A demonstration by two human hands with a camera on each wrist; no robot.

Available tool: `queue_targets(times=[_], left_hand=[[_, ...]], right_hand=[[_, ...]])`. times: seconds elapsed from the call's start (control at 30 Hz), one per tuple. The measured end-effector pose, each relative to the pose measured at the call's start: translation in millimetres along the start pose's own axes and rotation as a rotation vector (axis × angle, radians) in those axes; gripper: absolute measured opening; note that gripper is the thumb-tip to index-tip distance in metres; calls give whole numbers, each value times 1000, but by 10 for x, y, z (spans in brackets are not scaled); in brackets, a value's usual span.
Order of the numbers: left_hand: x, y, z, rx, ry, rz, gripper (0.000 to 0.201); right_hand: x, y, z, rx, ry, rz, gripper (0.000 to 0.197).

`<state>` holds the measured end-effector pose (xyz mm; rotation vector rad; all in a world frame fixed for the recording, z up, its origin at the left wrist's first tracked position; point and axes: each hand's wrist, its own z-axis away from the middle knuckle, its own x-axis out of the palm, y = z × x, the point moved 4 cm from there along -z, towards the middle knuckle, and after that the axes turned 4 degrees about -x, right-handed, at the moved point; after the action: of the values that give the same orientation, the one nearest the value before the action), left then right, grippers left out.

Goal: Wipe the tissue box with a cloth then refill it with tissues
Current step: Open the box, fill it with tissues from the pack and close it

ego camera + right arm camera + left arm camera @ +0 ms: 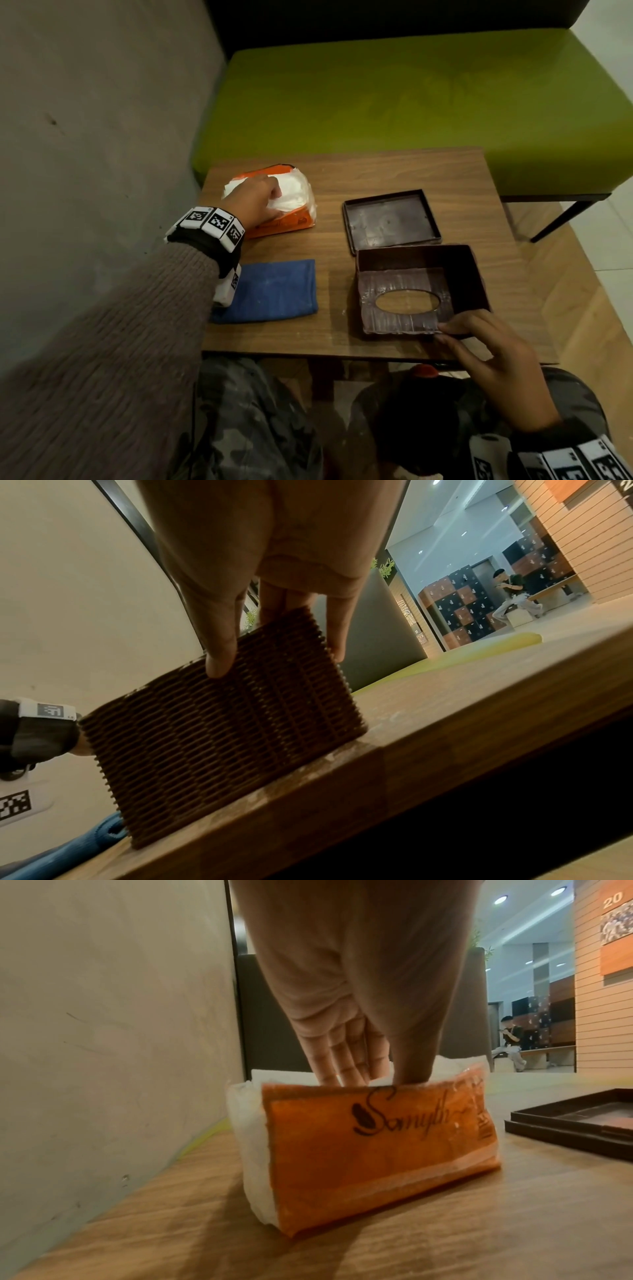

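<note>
Right hand (493, 373) fingers grasping my tissue box (419, 291) rim; left hand (255, 202), beyond box, fingers grasping tissue pack (294, 212).

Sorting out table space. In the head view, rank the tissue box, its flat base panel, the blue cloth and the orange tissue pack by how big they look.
1. tissue box
2. blue cloth and base panel: look alike, not ranked
3. tissue pack, partly hidden by the left hand and farther away, so unsure
</note>
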<state>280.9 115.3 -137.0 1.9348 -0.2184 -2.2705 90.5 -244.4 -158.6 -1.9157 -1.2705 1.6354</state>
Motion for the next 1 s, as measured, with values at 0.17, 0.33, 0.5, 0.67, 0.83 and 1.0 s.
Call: queue_targets(times=[0.17, 0.33, 0.5, 0.67, 0.83, 1.0], left_hand=[[8, 33, -22, -5, 48, -83, 26], [-120, 83, 50, -19, 249, -180, 28], [-261, 13, 85, 23, 378, -105, 28], [-630, -8, 294, -57, 627, 218, 25], [-912, 2, 824, -196, 746, 710, 12], [-812, 374, 1432, -248, 544, 1103, 10]], right_hand=[[10, 1, -2, 2, -7, 7, 8], [10, -25, -12, 0, -11, 6, 11], [23, -32, -19, 3, -16, 31, 8], [18, -71, -20, -1, -9, 11, 14], [18, -197, -24, 14, 28, 71, 30], [-122, -667, -51, -36, 125, -57, 28]])
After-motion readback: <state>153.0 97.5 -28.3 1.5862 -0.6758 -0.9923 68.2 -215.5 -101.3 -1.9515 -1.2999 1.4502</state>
